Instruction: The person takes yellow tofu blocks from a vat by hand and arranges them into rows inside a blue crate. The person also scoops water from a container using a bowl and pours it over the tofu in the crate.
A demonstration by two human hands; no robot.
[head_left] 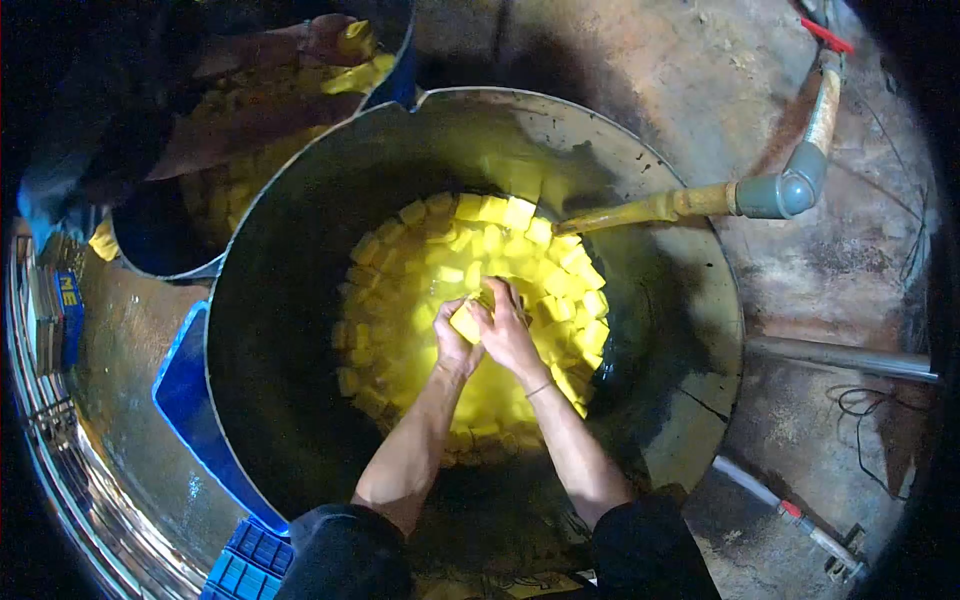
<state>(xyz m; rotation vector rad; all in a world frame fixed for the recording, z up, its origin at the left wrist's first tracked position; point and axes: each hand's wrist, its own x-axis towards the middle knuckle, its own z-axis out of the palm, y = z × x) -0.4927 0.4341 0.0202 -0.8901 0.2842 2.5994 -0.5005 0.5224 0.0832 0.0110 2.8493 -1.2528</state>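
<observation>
Grasped one yellow block between left hand and right hand, near the centre of a round vat, bright blocks at twelve to four o'clock. Probably called for light, even finger pressure.

Blue ridged plastic crate low, left of the right grip. Farther left: blue lettered item, partly hidden. Right of grip: silvery pipe; loose black cable just below. Pale, red-banded pipe lower right.
</observation>
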